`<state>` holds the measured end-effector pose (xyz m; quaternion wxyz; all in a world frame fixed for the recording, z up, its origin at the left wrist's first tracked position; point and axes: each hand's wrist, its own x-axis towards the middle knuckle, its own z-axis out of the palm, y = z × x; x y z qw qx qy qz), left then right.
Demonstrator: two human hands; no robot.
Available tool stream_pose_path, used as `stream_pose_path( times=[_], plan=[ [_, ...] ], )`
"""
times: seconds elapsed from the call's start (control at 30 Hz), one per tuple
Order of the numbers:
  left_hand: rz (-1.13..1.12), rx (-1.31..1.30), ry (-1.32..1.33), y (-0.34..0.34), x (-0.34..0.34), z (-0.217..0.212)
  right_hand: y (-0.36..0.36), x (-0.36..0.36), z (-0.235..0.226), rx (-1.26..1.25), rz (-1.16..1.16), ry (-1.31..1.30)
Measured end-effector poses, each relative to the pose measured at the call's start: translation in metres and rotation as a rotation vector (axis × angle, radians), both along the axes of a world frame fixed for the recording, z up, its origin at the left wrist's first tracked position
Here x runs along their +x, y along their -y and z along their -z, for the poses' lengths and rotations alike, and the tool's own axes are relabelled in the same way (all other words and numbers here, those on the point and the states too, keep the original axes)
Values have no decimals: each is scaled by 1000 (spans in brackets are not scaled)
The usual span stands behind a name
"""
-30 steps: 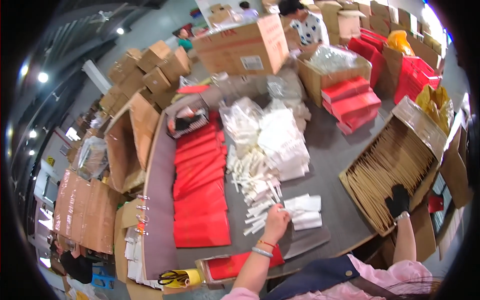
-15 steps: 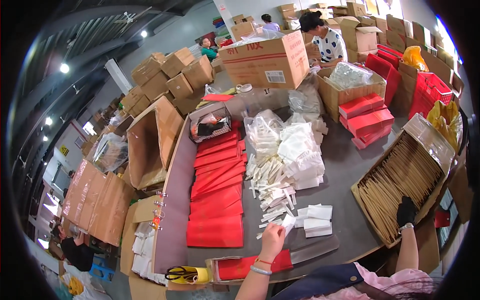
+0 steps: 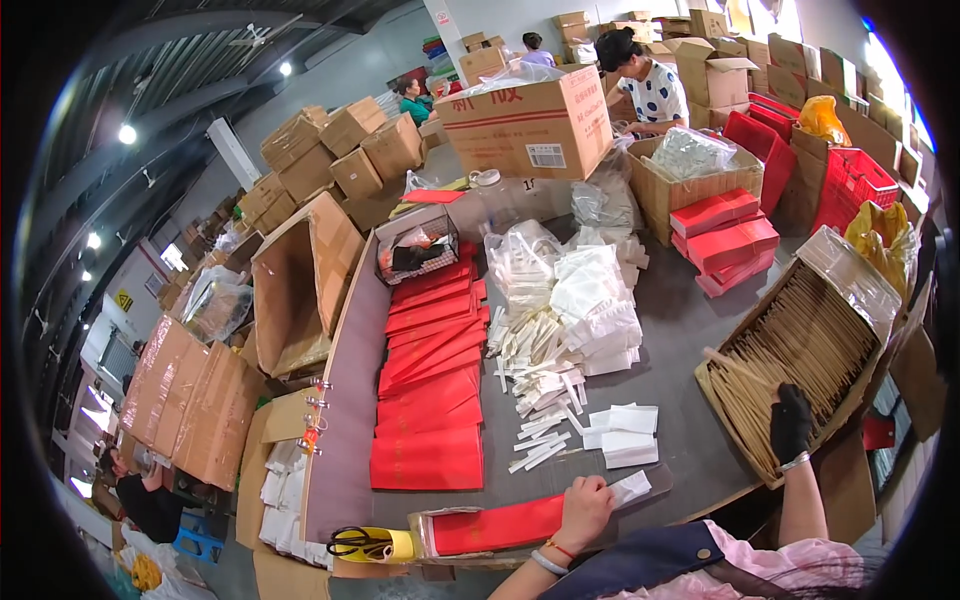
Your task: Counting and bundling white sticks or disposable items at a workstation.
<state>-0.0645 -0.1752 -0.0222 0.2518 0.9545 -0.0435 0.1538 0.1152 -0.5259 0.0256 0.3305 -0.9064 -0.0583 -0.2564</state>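
Note:
My bare left hand (image 3: pixel 585 515) is at the near edge of the table, its fingers curled onto the end of a small white packet (image 3: pixel 630 487). That packet lies over a clear plastic sleeve (image 3: pixel 655 482), beside a long red packet (image 3: pixel 500 526) resting in a shallow cardboard holder (image 3: pixel 424 534). My right hand (image 3: pixel 790 420), in a black glove, is closed at the near side of an open cardboard box (image 3: pixel 728 425). A thin tan strip (image 3: pixel 738 364) slants up from its fingers. Tightly packed tan strips (image 3: pixel 825 335) fill the box.
Overlapping red packets (image 3: pixel 427 458) line the table's left side. Loose white packets (image 3: pixel 597 300) are heaped mid-table, with a few (image 3: pixel 622 435) nearer me. Yellow-holdered scissors (image 3: pixel 360 543) sit front left. A large carton (image 3: pixel 525 125) stands at the far edge; a person (image 3: pixel 655 95) works beyond it.
My left hand has moved right and down, bringing the white packet onto the clear sleeve. My right hand has shifted slightly left, and a tan strip now sticks up out of the row.

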Motion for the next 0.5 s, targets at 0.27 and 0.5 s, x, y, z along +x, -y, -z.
stream_pose_path(
  times=[0.27, 0.5],
  plan=[
    [31, 0, 60, 10, 4, -9, -86, -49, -12, 43, -370, -159],
    [30, 83, 128, 15, 6, -8, -92, -61, 30, 343, -482, -355]
  ],
)
